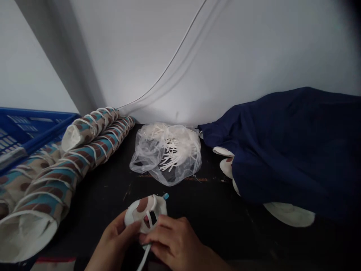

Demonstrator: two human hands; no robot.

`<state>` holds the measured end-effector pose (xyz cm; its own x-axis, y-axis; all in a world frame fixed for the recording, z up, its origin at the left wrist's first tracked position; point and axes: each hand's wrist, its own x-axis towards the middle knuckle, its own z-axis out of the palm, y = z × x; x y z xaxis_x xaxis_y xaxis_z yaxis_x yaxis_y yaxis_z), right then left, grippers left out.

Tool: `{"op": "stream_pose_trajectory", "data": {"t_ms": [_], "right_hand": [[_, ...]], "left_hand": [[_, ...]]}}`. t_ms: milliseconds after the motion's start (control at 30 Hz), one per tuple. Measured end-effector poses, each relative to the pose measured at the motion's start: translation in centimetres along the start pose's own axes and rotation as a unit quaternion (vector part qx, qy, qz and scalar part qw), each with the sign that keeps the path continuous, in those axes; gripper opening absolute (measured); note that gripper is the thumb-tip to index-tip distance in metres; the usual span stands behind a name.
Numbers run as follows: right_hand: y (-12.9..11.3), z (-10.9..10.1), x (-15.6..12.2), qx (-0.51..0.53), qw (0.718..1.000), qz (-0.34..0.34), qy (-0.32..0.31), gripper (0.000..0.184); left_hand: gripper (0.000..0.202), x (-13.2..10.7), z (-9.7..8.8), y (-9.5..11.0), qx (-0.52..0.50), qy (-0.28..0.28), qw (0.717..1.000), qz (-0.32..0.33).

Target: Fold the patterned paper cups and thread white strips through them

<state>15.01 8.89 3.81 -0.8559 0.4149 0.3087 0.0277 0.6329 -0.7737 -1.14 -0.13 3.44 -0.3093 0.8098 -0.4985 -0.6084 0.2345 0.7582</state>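
Near the front edge of the dark table, my left hand (118, 235) holds a small cup-shaped fabric piece (138, 210), white with brown spots, from its left side. A white cord lies across its opening, and a light blue tab (166, 196) sticks up at its top. My right hand (175, 239) has its fingers closed at the piece's right edge, by the white cord (144, 258) that hangs below. Whether those fingers grip the cord or only the fabric is partly hidden.
Nested stacks of similar spotted fabric pieces (84, 158) lie at left, beside a blue plastic crate (50, 126). A clear plastic bag (180, 171) of short white strips sits at the back. Dark blue cloth (284, 150) covers more pieces at right. A cable (176, 52) runs along the wall.
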Motion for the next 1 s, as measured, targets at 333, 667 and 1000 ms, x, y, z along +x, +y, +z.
{"op": "stream_pose_trajectory", "data": {"t_ms": [333,667,1000], "right_hand": [[-1.6,-2.6,1.2,0.257,0.959,0.09,-0.082,0.017],[-0.4,-2.5,2.1,0.252,0.959,0.105,0.082,0.011],[-0.4,-1.9,2.5,0.236,0.941,0.241,-0.012,0.014]], "left_hand": [[0.046,-0.7,0.2,0.2,0.032,0.01,0.999,0.024],[0.045,-0.6,0.1,0.0,0.073,0.023,0.996,0.047],[0.041,-1.0,0.4,-0.2,0.079,0.029,0.995,0.044]]}}
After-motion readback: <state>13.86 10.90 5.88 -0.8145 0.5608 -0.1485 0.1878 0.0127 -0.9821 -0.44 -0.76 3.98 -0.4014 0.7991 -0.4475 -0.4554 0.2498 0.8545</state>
